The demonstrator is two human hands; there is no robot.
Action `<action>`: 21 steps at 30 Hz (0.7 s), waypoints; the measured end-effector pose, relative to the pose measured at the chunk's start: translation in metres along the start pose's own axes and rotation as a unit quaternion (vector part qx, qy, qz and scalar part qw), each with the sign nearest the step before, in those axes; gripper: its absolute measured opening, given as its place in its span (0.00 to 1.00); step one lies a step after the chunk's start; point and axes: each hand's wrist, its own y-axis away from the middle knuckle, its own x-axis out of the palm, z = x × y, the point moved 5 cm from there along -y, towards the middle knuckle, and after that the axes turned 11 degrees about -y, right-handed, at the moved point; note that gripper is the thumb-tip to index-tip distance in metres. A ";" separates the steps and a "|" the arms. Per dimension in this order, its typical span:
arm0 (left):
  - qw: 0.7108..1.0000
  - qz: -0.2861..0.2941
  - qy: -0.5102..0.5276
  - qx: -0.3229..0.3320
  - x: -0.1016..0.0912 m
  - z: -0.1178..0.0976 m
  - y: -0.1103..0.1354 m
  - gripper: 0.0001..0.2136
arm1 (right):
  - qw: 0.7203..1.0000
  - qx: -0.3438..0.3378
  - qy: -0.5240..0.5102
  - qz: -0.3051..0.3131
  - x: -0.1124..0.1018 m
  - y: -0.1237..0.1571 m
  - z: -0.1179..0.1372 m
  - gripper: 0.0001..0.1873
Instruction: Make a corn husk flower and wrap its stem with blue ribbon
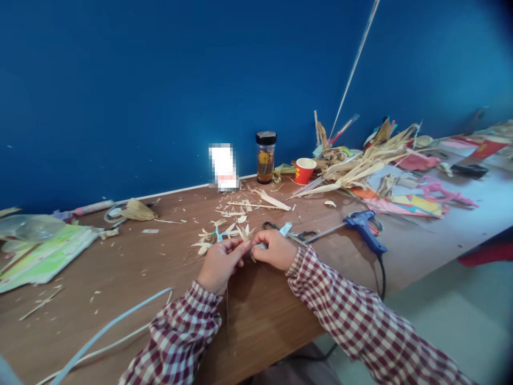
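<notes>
Both my hands meet over the wooden table (120, 278), just in front of a scatter of pale husk petals (224, 231). My left hand (219, 264) is closed, its fingertips pinching a thin straw-coloured husk piece (246, 246) whose stem hangs down toward me. My right hand (274, 248) is closed too, pinching the same piece from the right, with a small pale blue bit showing at its fingers. Black-handled scissors (289, 231) lie right behind my right hand. A blue glue gun (365, 229) rests to the right, its black cord running off the table edge.
A dark-lidded jar (265, 157) and a red paper cup (304, 170) stand by the blue wall. A heap of dried husks (360, 163) and coloured paper fills the back right. Green sheets (40, 251) lie at left; a pale blue cord (108, 329) crosses the near left.
</notes>
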 end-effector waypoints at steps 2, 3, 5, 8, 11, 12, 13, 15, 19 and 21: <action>0.999 0.013 0.018 -0.025 0.000 0.002 0.000 0.15 | 1.000 0.006 -0.024 0.013 0.001 -0.001 -0.003 0.08; 0.999 0.012 0.018 -0.029 0.000 0.003 0.000 0.15 | 0.999 0.007 -0.030 0.016 0.001 -0.001 -0.004 0.08; 1.000 -0.004 0.000 -0.020 -0.003 0.004 -0.001 0.14 | 0.999 0.005 -0.034 0.020 0.002 -0.001 -0.005 0.08; 0.997 -0.047 -0.048 0.032 -0.010 0.002 -0.002 0.13 | 0.997 0.013 -0.056 0.044 0.004 -0.001 -0.002 0.09; 0.993 -0.069 -0.072 0.069 -0.014 0.000 -0.003 0.11 | 0.993 0.037 -0.091 0.061 0.004 0.000 0.003 0.10; 0.992 -0.070 -0.074 0.071 -0.014 -0.001 -0.003 0.11 | 0.993 0.037 -0.095 0.054 0.002 0.001 0.006 0.10; 0.993 -0.069 -0.074 0.068 -0.014 0.000 -0.003 0.11 | 0.995 0.031 -0.092 0.039 0.000 0.001 0.008 0.10; 0.993 -0.070 -0.074 0.061 -0.015 0.000 -0.002 0.10 | 0.998 -0.004 -0.059 -0.007 -0.006 0.001 0.011 0.08; 0.991 -0.093 -0.078 0.051 -0.017 0.000 -0.002 0.10 | 0.994 -0.080 0.040 -0.060 -0.009 0.002 0.010 0.09; 0.991 -0.098 -0.075 0.047 -0.018 0.002 -0.003 0.10 | 0.992 -0.091 0.064 -0.063 -0.007 0.001 0.007 0.10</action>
